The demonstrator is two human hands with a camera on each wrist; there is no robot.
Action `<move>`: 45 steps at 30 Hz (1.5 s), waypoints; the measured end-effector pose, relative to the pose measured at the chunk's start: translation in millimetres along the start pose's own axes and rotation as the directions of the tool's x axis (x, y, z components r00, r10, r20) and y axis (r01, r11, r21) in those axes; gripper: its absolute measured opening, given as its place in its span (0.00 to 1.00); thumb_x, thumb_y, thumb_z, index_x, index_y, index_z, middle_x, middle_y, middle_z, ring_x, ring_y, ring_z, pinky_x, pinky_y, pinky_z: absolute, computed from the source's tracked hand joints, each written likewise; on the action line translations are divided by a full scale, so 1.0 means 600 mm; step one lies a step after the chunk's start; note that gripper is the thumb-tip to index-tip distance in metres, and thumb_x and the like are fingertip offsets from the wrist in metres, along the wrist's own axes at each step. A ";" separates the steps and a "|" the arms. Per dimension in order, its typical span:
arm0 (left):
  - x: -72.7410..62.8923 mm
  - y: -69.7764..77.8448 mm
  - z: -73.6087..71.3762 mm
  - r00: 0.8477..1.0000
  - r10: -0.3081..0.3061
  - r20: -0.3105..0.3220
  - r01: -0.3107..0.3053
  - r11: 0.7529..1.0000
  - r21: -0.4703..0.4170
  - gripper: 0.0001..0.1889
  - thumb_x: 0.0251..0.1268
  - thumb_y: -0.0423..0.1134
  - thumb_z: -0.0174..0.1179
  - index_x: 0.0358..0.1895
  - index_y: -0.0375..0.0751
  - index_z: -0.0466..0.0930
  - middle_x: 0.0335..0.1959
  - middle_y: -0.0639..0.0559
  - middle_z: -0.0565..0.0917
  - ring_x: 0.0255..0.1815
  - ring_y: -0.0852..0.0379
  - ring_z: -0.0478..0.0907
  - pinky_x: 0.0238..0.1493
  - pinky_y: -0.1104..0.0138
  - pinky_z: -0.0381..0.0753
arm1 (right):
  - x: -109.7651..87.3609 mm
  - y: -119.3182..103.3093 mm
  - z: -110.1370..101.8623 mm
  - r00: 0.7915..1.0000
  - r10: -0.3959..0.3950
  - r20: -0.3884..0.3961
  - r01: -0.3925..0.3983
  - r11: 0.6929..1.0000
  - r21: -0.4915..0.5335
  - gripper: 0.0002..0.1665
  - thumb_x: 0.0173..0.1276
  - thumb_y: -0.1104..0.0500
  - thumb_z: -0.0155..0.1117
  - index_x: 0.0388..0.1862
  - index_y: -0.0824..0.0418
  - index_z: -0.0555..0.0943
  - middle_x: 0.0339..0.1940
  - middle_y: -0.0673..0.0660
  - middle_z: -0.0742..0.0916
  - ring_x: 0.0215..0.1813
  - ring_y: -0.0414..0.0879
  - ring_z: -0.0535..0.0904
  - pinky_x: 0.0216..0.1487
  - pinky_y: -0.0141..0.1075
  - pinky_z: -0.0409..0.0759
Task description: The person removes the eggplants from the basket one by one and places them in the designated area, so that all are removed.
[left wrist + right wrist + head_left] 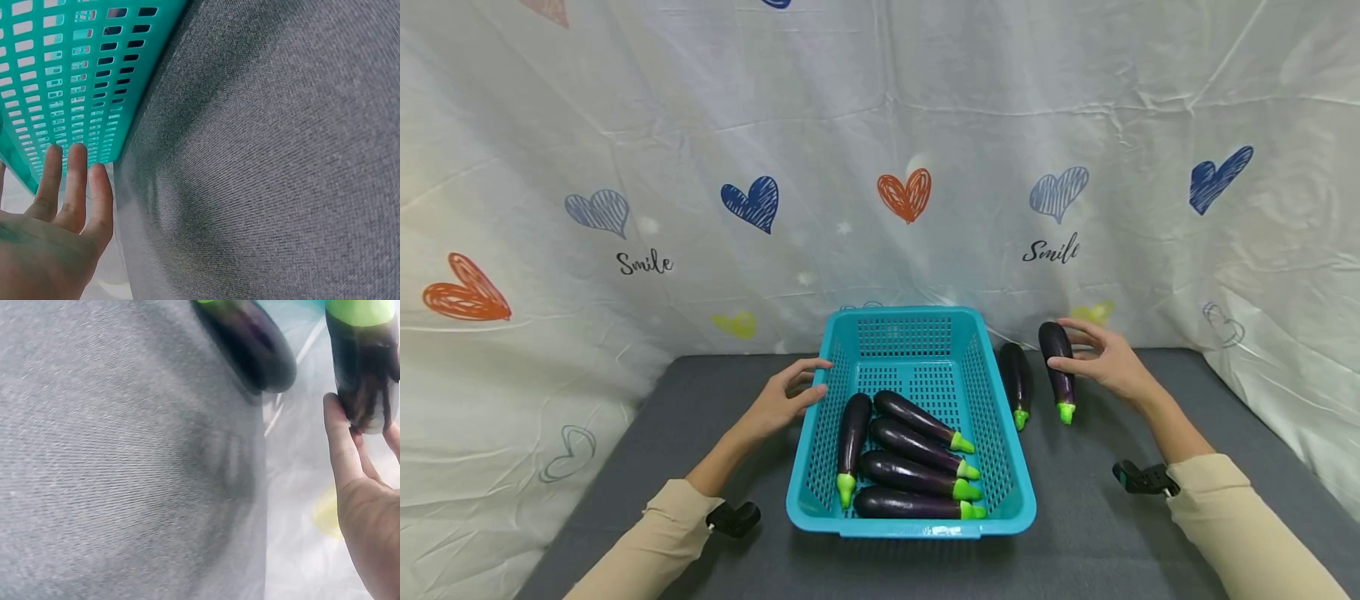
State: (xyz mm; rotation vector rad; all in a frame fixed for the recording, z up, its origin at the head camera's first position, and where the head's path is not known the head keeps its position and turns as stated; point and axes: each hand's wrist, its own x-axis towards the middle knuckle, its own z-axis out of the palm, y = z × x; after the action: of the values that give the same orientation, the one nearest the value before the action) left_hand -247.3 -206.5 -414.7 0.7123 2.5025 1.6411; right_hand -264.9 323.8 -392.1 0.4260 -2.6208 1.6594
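My right hand (1116, 367) grips a dark purple eggplant (1057, 360) between thumb and fingers, right of the basket, with its green stem end towards me. In the right wrist view the fingers of the right hand (369, 519) lie along the lower part of that eggplant (362, 369). A turquoise plastic basket (912, 527) holds several eggplants in its near half. At the basket's left rim is my left hand (775, 404), fingers loosely extended. In the left wrist view, the left hand's fingers (76, 187) are near the perforated side wall and hold nothing.
Another eggplant (1016, 379) lies on the grey cloth-covered table (1075, 517), close against the basket's right side. Behind the table hangs a white curtain (835, 108) printed with hearts. Black wrist devices (733, 518) sit at both sleeve cuffs.
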 end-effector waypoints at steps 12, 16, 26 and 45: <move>-0.001 0.002 -0.001 1.000 -0.002 -0.006 0.002 1.000 0.008 0.23 0.80 0.39 0.56 0.73 0.45 0.70 0.70 0.36 0.69 0.67 0.33 0.70 0.50 0.43 0.80 | -0.015 0.025 0.011 0.998 0.053 -0.039 -0.057 0.995 -0.085 0.49 0.69 0.52 0.73 0.81 0.62 0.59 0.70 0.75 0.71 0.67 0.70 0.70 0.56 0.60 0.75; -0.002 0.002 -0.001 1.000 -0.002 -0.005 0.002 1.000 0.009 0.23 0.80 0.39 0.56 0.73 0.44 0.69 0.70 0.35 0.70 0.66 0.33 0.70 0.50 0.44 0.80 | -0.016 0.038 0.016 0.998 0.062 -0.032 -0.066 0.990 -0.123 0.49 0.70 0.51 0.72 0.82 0.62 0.59 0.70 0.76 0.69 0.66 0.71 0.71 0.57 0.64 0.73; -0.002 0.002 0.000 1.000 -0.009 -0.002 0.009 1.000 0.003 0.23 0.80 0.40 0.56 0.73 0.45 0.69 0.69 0.35 0.70 0.66 0.34 0.71 0.51 0.44 0.80 | -0.006 0.062 0.031 0.996 0.072 -0.044 -0.078 0.983 -0.168 0.48 0.69 0.51 0.73 0.80 0.66 0.60 0.64 0.77 0.74 0.59 0.69 0.78 0.51 0.56 0.79; 0.000 0.001 0.000 1.000 -0.005 0.005 0.005 1.000 -0.013 0.23 0.80 0.40 0.55 0.73 0.46 0.69 0.71 0.36 0.69 0.66 0.34 0.70 0.53 0.43 0.79 | 0.013 0.066 0.038 0.999 0.034 -0.043 -0.041 0.982 -0.184 0.48 0.69 0.53 0.74 0.78 0.70 0.61 0.65 0.79 0.73 0.66 0.72 0.70 0.55 0.63 0.75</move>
State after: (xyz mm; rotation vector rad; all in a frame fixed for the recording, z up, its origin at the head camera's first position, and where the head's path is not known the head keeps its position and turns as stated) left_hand -247.3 -206.4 -413.8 0.7070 2.4860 1.6497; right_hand -278.4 317.9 -436.1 0.3361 -2.7369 1.4000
